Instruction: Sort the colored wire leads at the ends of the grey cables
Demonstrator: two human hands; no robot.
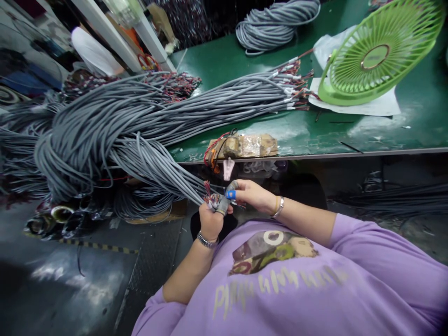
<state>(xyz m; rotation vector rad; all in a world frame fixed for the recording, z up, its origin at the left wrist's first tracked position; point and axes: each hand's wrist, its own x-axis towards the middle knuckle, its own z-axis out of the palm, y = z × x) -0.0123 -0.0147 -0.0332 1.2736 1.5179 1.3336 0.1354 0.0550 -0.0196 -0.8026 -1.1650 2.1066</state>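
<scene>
My left hand [212, 221] is closed round the ends of a bundle of grey cables [168, 165], with red and dark wires [207, 187] sticking out above the fist. Close on its right, my right hand [254, 193] is pinched at the same cable ends; exactly what its fingertips grip is too small to make out. Blue tape [231, 194] wraps one right finger, and greyish coverings sit on other fingers of both hands. Just beyond the hands, a wooden block [245, 145] with tape and a red wire lies at the bench edge, a pale tag-like piece [228, 169] hanging below it.
A big heap of grey cables [87, 126] covers the left of the green bench [294, 133]. A coiled cable [276, 25] lies at the back. On the right stands a green fan [378, 56] over white paper [385, 105]. More cable coils [143, 200] sit below the bench.
</scene>
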